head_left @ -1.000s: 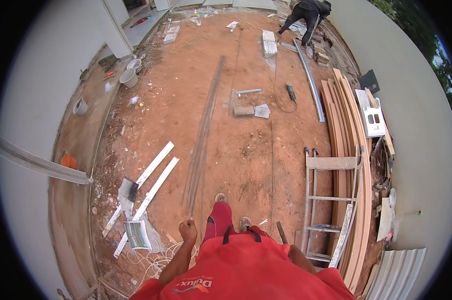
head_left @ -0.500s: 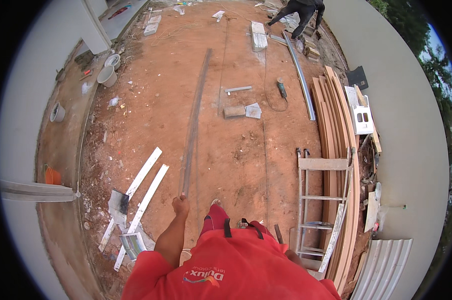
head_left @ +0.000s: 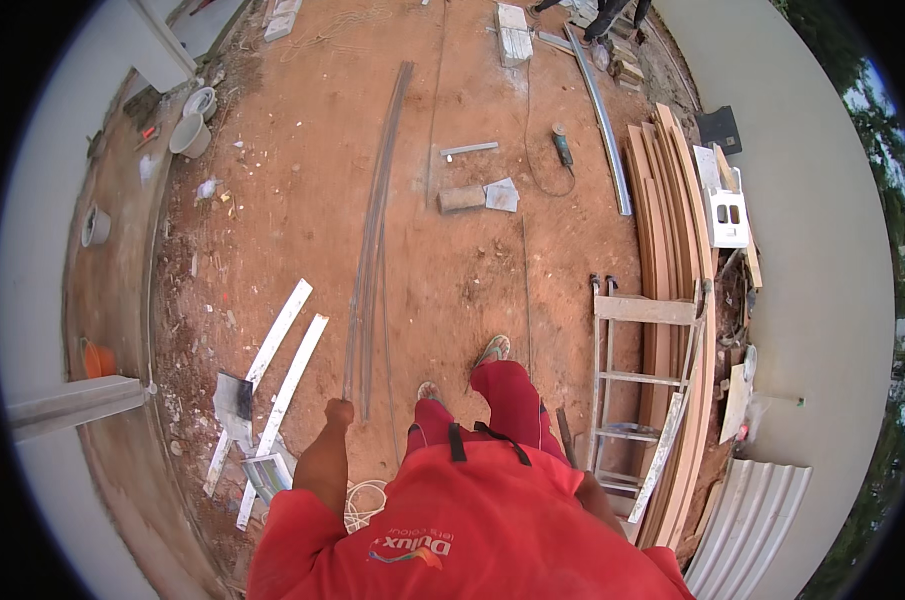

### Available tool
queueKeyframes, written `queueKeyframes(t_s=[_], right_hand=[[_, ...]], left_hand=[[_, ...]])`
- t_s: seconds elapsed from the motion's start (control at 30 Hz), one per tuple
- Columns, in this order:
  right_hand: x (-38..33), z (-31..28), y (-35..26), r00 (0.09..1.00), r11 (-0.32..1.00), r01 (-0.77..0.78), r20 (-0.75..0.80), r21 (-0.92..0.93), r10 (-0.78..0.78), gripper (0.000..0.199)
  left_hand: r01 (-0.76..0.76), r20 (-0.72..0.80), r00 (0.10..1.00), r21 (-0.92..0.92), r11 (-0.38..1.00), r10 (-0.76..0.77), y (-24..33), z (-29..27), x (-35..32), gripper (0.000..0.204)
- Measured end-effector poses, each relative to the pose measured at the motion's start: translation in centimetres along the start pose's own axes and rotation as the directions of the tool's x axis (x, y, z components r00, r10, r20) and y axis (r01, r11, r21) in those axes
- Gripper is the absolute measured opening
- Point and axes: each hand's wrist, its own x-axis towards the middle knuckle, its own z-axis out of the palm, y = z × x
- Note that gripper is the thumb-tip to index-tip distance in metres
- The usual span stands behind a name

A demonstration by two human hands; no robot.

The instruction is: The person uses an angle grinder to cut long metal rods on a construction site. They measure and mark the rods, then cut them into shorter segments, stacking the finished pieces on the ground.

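My left hand is closed around the near end of a long, thin metal rod, out to the left of my legs. Several such thin metal rods run away from it over the reddish dirt, bunched at their far end and fanned apart near me. My right forearm shows beside my red shirt, but the hand is hidden behind my clothing. A dark, narrow bar sticks out past my right leg; I cannot see whether that hand holds it.
White strips and a spade-like blade lie left. On the right are a ladder and stacked brown boards. An angle grinder, a block and a metal channel lie ahead, with another person beyond.
My left hand has moved slightly left with the rod, and the rods' near ends have spread apart. My right foot has come into view ahead. The surroundings have shifted up in the picture.
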Motion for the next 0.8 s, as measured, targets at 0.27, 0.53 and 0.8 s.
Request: queueKeyframes(t_s=[0.27, 0.53, 0.8], right_hand=[[4.9, -10.7, -2.3, 0.995, 0.997, -0.060, 0.078, 0.039, 0.057, 0.047], [14.0, -23.0, -7.2, 0.989, 0.976, -0.005, 0.145, 0.219, -0.028, 0.048], [20.7, -37.2, -16.4, 0.997, 0.985, -0.078, -0.010, 0.153, 0.081, 0.044]], left_hand=[[0.130, -0.058, 0.987, -0.281, 0.951, -0.152, 4.6, 0.7, -2.3, 0.035], [0.139, 0.256, 0.967, -0.558, 0.818, 0.011, 18.8, 7.9, -10.2, 0.019], [-0.177, 0.144, 0.923, -0.663, 0.727, 0.356, 33.7, 9.6, -14.6, 0.022]])
